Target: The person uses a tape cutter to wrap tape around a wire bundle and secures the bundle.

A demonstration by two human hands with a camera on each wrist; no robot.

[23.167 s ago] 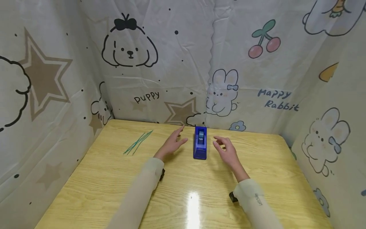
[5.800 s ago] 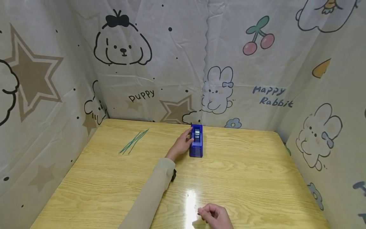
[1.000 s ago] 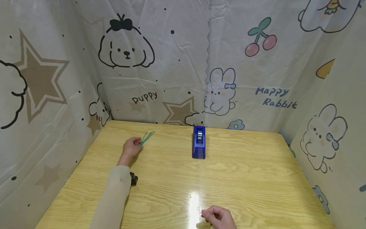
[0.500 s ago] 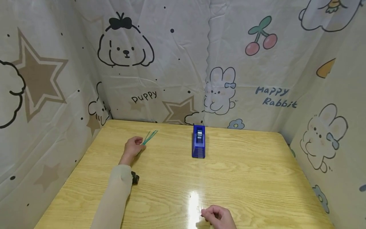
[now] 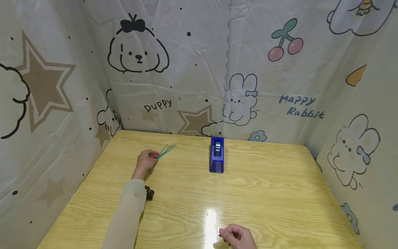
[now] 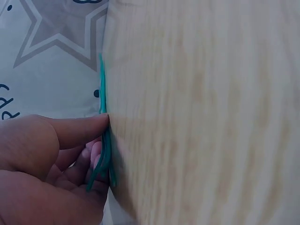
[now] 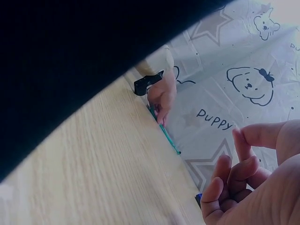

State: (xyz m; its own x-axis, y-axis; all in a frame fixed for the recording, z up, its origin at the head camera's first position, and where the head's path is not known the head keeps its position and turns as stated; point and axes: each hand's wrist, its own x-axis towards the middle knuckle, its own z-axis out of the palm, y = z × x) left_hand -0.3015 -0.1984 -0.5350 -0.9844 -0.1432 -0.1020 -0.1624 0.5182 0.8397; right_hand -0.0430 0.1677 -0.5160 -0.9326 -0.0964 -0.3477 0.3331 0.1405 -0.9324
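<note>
My left hand (image 5: pixel 147 162) pinches a small bundle of thin green strands (image 5: pixel 166 150) between thumb and fingers, low over the left back of the table. In the left wrist view the strands (image 6: pixel 103 84) stick out on both sides of the pinch, close to the wood. At the table's front, my right hand (image 5: pixel 237 236) has thumb and forefinger pressed together. A faint clear strip, apparently tape (image 7: pixel 236 125), shows at those fingertips in the right wrist view. Its full length is hard to make out. A blue tape dispenser (image 5: pixel 216 154) stands at the back middle, apart from both hands.
The wooden table (image 5: pixel 273 186) ends at a patterned cloth curtain (image 5: pixel 199 69) along the back and both sides. A bright light reflection (image 5: pixel 210 224) lies just left of the right hand. A black wrist camera (image 5: pixel 149 193) sits on the left wrist.
Since several seconds ago, my left hand has left the tape dispenser and taken up the green strands. Within the last second it has shifted slightly right with them. The right hand stays put.
</note>
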